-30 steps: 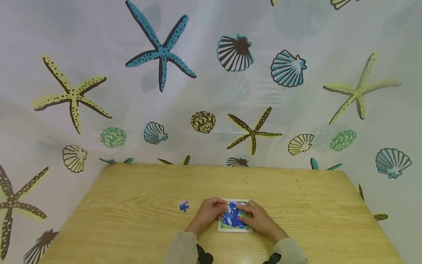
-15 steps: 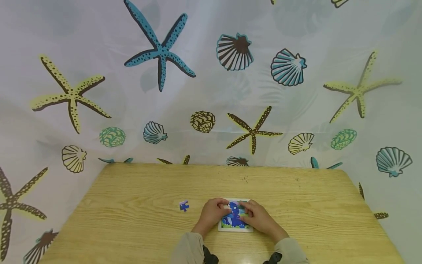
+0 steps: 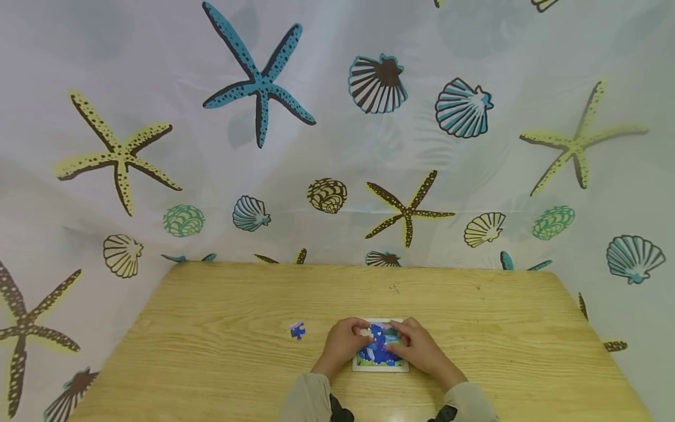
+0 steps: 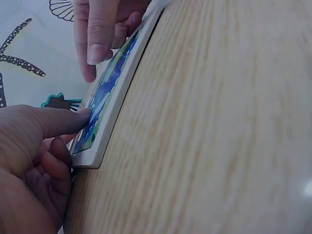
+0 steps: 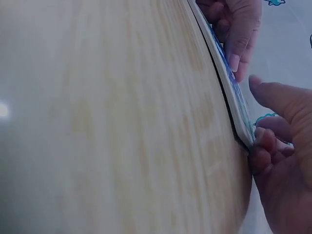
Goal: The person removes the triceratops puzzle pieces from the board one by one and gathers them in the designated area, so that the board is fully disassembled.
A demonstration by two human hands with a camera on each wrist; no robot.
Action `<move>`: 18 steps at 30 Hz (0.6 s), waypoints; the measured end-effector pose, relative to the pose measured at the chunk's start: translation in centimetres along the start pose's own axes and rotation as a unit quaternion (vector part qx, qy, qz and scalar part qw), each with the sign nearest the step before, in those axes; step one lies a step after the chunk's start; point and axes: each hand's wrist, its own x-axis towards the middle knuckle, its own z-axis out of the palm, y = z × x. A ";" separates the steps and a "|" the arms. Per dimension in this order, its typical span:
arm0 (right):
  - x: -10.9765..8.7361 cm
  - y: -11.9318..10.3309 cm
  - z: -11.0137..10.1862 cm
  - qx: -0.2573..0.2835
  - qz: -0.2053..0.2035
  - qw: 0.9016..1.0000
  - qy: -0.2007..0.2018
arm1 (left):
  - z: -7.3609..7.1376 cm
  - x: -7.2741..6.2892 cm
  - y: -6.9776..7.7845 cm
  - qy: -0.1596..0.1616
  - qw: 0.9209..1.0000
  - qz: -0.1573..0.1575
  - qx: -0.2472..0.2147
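Observation:
A small jigsaw puzzle [image 3: 381, 355], with a blue cartoon figure in a pale frame [image 3: 381, 369], lies near the table's front. My left hand [image 3: 343, 344] is at its left side. In the left wrist view its thumb [image 4: 61, 121] stretches over the picture, while other fingers bend beside the frame's edge. My right hand [image 3: 423, 350] is at the right side, thumb and index finger apart over the picture. The right wrist view shows that thumb [image 5: 275, 95] raised, with fingertips at the frame's corner. Both hands hide parts of the puzzle.
One loose blue-and-purple puzzle piece [image 3: 297, 330] lies on the wooden table [image 3: 237, 363], left of my left hand. A white curtain [image 3: 327, 129] printed with starfish and shells hangs behind the table and along both sides.
My left hand has shifted slightly right, further over the puzzle. The right index finger has slid from the picture's middle toward its upper right. The loose piece lies where it was.

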 end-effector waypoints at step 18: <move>-0.6 0.0 -1.0 -0.103 -0.021 0.993 -0.061 | 0.1 0.0 0.0 0.000 1.000 -0.019 -0.004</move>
